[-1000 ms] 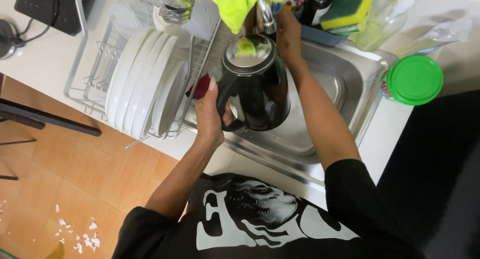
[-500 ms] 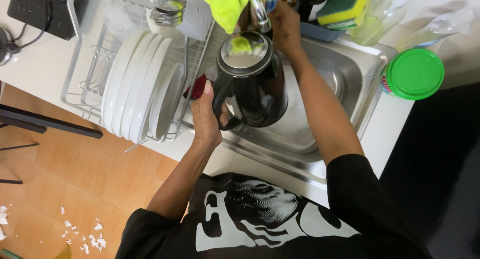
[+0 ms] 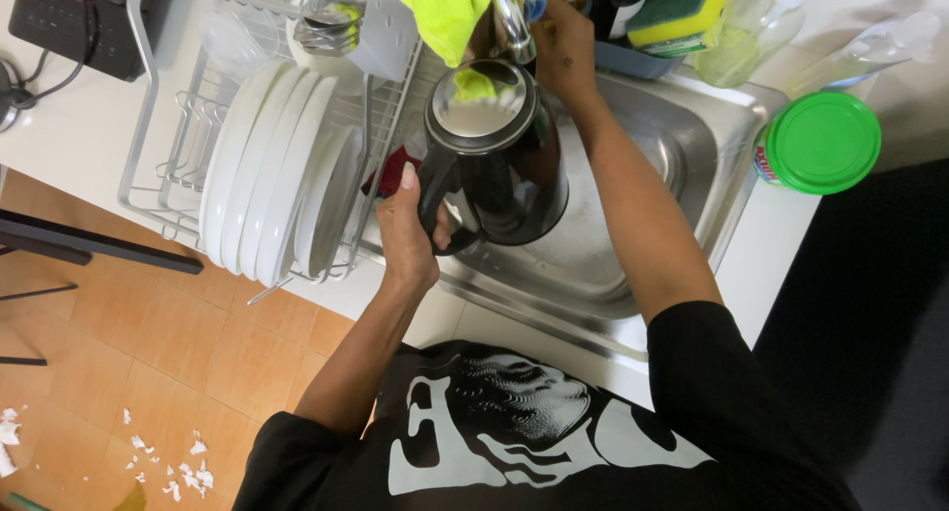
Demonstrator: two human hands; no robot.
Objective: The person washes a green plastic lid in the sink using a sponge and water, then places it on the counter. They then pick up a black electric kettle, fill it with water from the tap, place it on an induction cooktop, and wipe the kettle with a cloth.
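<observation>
My left hand (image 3: 405, 229) grips the handle of a black electric kettle (image 3: 499, 160) and holds it over the steel sink (image 3: 682, 160). The kettle's shiny lid faces up, just under the chrome tap (image 3: 512, 27). My right hand (image 3: 565, 46) reaches to the back of the sink and rests by the tap; its fingers are partly hidden, so what it grasps is unclear. A bright yellow-green cloth (image 3: 455, 7) hangs over the tap area.
A wire dish rack (image 3: 173, 140) with several white plates (image 3: 267, 180) stands left of the sink. A cutlery cup (image 3: 331, 27) sits at its back. A green-lidded canister (image 3: 820, 140), a yellow-green sponge (image 3: 677, 7) and bottles line the right and back. A black appliance (image 3: 64, 22) sits far left.
The kettle has stayed under the tap in my left hand. My right hand has settled closer to the tap. The view has shifted slightly.
</observation>
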